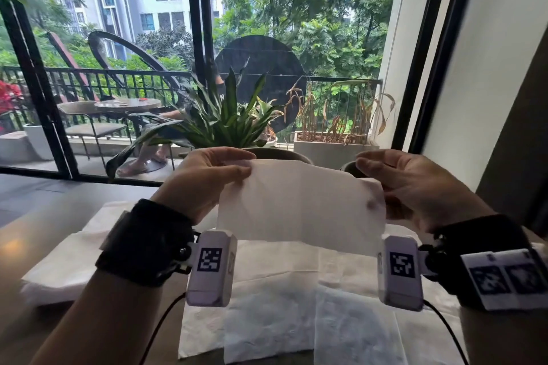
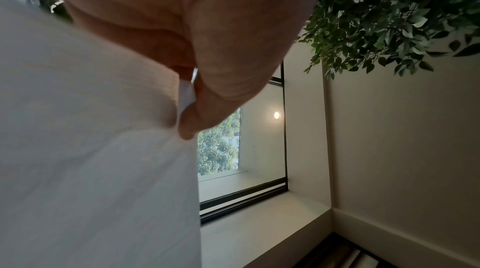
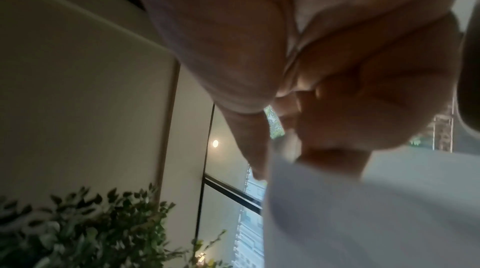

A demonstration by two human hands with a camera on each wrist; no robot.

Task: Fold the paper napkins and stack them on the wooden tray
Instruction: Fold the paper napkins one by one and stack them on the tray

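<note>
A white paper napkin hangs in the air above the table, held up by its two top corners. My left hand pinches the upper left corner between thumb and fingers. My right hand pinches the upper right corner. The left wrist view shows the thumb and finger nipping the napkin edge. In the right wrist view the fingers clamp the napkin corner. Several more white napkins lie flat and overlapping on the table beneath. No wooden tray is in view.
Another napkin lies at the left of the table. Potted plants stand just beyond the table at the window. A wall closes the right side. Outside are balcony chairs and a seated person.
</note>
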